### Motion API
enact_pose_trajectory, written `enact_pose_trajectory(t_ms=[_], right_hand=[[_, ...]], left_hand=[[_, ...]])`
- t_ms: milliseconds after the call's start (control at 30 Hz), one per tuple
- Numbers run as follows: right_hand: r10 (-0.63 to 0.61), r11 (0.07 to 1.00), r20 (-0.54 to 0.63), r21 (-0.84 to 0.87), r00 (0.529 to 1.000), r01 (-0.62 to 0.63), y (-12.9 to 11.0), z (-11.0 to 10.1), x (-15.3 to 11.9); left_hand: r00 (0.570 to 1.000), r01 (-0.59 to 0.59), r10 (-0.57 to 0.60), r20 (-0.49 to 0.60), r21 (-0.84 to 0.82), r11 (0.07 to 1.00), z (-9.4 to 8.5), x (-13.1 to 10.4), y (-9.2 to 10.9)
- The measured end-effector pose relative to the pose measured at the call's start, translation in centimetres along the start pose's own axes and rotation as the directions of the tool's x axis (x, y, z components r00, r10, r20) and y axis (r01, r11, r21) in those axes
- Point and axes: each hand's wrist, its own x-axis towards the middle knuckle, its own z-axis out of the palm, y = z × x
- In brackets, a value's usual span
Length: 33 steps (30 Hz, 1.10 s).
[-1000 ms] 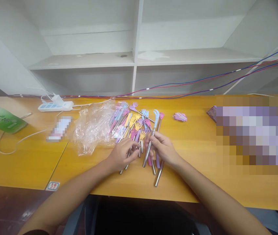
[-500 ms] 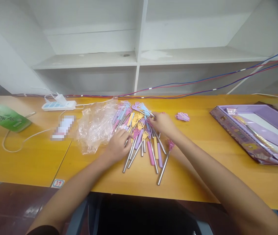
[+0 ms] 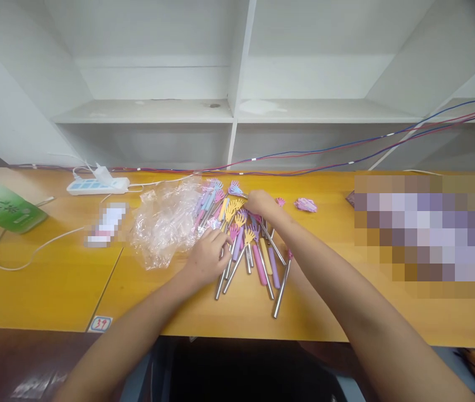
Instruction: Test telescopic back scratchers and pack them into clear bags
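Note:
A heap of small back scratchers with hand-shaped heads in yellow, pink, purple and blue, metal rods and coloured grips lies in front of me. My left hand rests at the heap's left side with fingers curled over the rods. What is between those fingers is hidden. My right hand reaches into the far right part of the heap, its fingers bent down and mostly out of sight. The rod of a blue back scratcher runs into its fingertips. A crumpled clear plastic bag lies left of the heap, partly around some scratchers.
A small pink-purple bundle lies right of the heap. At left are a power strip, a blurred-out phone-like item, a white cable and a green package. A pixelated area covers the right. White shelving rises behind the table.
My right hand has moved slightly left, toward the blue scratcher's rod. The left hand stays at the heap's left edge. The view has shifted a little.

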Motion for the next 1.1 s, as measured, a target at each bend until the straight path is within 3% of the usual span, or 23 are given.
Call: enact_pose_trajectory(t_ms=[133, 233, 333, 400, 467, 500, 633, 733, 867, 967, 1100], right_hand=[[0.050, 0.995, -0.060, 0.089, 0.997, -0.044, 0.1, -1.5, 0.0], [0.075, 0.981, -0.210, 0.191, 0.975, -0.034, 0.8, -3.6, -1.0], [0.074, 0.960, -0.385, 0.277, 0.920, 0.038, 1.5, -4.5, -4.0], [0.048, 0.917, -0.441, 0.375, 0.896, 0.135, 1.4, -3.6, -7.4], [-0.033, 0.708, -0.424, 0.629, 0.905, 0.321, 0.8, -1.5, -11.3], [-0.091, 0.598, -0.379, 0.719, 0.921, 0.355, 0.3, -0.2, -13.2], [-0.238, 0.271, -0.221, 0.920, 0.946, 0.283, -1.1, 3.8, -18.2], [-0.201, 0.108, -0.194, 0.970, 0.960, 0.219, -0.5, 4.4, -18.1], [-0.045, 0.079, -0.375, 0.923, 0.926, 0.377, 2.6, 3.5, -15.6], [-0.044, -0.036, -0.382, 0.924, 0.923, 0.380, 4.2, 2.7, -14.5], [-0.015, -0.246, -0.371, 0.901, 0.928, 0.356, 4.0, 2.0, -14.7]], left_hand=[[1.000, 0.021, -0.020, 0.009, -0.027, 0.999, 0.2, -0.1, 0.0], [0.999, 0.051, -0.050, 0.014, -0.062, 0.997, 0.2, -0.1, 0.0], [0.995, 0.102, -0.104, -0.013, -0.106, 0.989, 0.0, 0.0, 0.2], [0.986, 0.139, -0.151, -0.072, -0.140, 0.980, -0.4, 0.1, 0.4], [0.977, 0.169, -0.188, -0.099, -0.177, 0.970, -0.9, 0.3, 0.6], [0.976, 0.182, -0.202, -0.077, -0.207, 0.961, -1.1, 0.4, 0.8], [0.963, 0.253, -0.202, 0.181, -0.332, 0.909, -1.3, 0.5, 1.2], [0.943, 0.240, -0.159, 0.293, -0.268, 0.933, -0.9, 0.3, 1.6], [0.943, 0.137, -0.082, 0.322, -0.152, 0.979, -0.4, -0.3, 1.8], [0.955, 0.066, -0.029, 0.296, -0.115, 0.991, 0.0, -0.5, 1.6], [0.972, 0.114, -0.094, 0.214, -0.086, 0.990, -0.1, -0.5, 1.3]])
